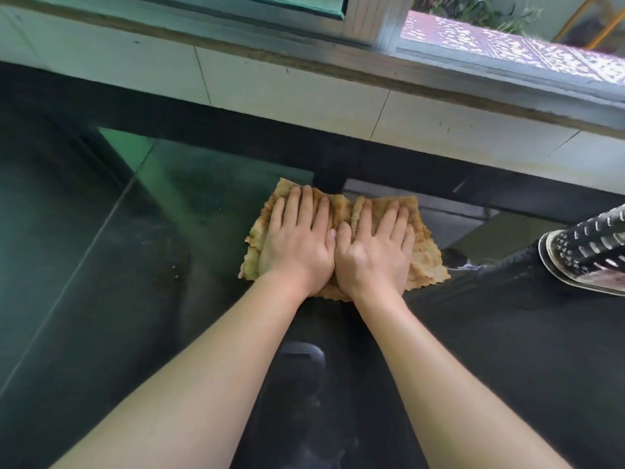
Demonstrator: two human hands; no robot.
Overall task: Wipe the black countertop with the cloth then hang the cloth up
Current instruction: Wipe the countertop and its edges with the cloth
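1. The cloth – tan, crumpled and frayed at its edges – lies spread on the black countertop, near the back edge where the counter meets the white tiled wall.
2. The left hand lies flat on the left half of the cloth, palm down, fingers stretched out and slightly spread; it presses rather than grips.
3. The right hand lies flat on the right half in the same way, fingers extended toward the wall.
4. The two hands touch along their thumbs, side by side, and both bare forearms reach in from the bottom of the view.
5. The countertop is glossy and reflects the window above the wall.
6. At the right edge, well apart from the cloth, sits a round dark object with a pale rim – what it is cannot be told.
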